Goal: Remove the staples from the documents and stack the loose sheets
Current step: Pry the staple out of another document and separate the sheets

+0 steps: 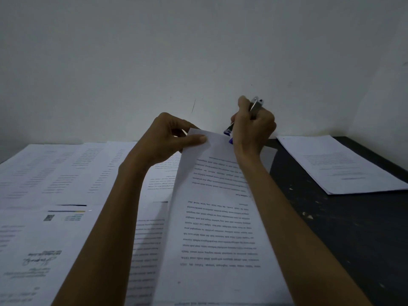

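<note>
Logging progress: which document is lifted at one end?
The centre document: its far corner is pinched by the left hand, beside the right hand gripping a metal tool. The other documents lie flat.

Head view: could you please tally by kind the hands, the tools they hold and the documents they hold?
Hands: 2, the left hand and the right hand
Tools: 1, the staple tool
Documents held: 1, the document
Total: 4
</note>
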